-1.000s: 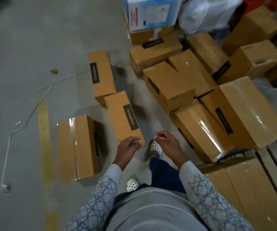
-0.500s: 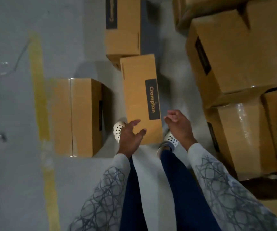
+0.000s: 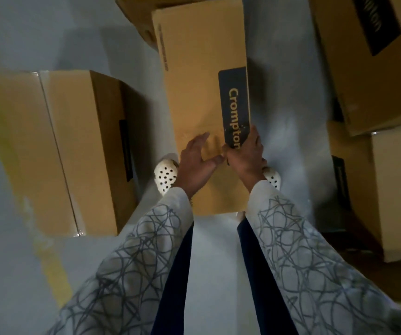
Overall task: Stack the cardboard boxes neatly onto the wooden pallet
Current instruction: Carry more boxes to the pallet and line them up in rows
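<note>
The long box point(image 3: 194, 93) with the dark label lies flat on the floor point(image 3: 286, 122), its near end between the person's feet. The right hand point(image 3: 246, 155) grips its right edge at the label, curled over the side. The left hand point(image 3: 196, 163) hovers just above the top face, its fingers point(image 3: 200, 140) spread and holding nothing. The pallet is not in view.

The step looks like picking this box up. To do it well, the left hand should take the left edge opposite the right hand. Both hands should sit nearer the box's middle, so the far end does not droop. Lift it level, clear of the squat box point(image 3: 78, 146) on the left and the pile point(image 3: 376, 88) on the right.
</note>
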`<state>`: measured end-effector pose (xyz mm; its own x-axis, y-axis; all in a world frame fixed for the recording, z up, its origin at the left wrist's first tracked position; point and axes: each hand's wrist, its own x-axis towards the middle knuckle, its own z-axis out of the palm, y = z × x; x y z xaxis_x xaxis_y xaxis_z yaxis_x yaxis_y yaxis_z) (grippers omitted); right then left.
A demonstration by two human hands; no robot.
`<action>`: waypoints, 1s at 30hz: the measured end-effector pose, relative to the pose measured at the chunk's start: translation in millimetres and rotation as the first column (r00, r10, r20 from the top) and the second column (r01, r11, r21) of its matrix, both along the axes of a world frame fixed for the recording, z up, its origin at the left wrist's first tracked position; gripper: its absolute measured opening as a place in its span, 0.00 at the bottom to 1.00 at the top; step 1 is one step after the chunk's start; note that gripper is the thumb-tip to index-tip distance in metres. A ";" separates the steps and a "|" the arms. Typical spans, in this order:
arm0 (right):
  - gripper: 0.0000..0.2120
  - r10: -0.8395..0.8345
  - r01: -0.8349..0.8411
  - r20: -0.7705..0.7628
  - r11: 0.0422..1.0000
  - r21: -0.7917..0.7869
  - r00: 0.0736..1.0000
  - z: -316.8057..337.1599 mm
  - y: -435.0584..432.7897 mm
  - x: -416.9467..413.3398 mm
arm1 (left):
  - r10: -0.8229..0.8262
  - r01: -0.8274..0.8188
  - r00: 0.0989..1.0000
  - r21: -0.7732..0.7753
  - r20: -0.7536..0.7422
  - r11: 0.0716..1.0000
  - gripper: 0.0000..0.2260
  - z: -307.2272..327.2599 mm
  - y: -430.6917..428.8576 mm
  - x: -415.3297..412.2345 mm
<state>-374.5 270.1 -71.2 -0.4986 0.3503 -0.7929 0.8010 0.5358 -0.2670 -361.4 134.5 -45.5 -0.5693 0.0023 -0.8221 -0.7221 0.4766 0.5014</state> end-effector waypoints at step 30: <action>0.65 -0.306 0.295 -0.004 0.919 -0.262 0.952 -139.6 -65.6 -2.7 | 0.265 -0.317 0.947 -0.420 -0.179 0.850 0.45 -49.2 -124.6 -0.5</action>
<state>-377.2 204.6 -210.8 -0.4380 0.2778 -0.8550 0.8980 0.1807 -0.4013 -361.9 9.9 -94.7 -0.5739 -0.5225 -0.6306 -0.8148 0.4418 0.3754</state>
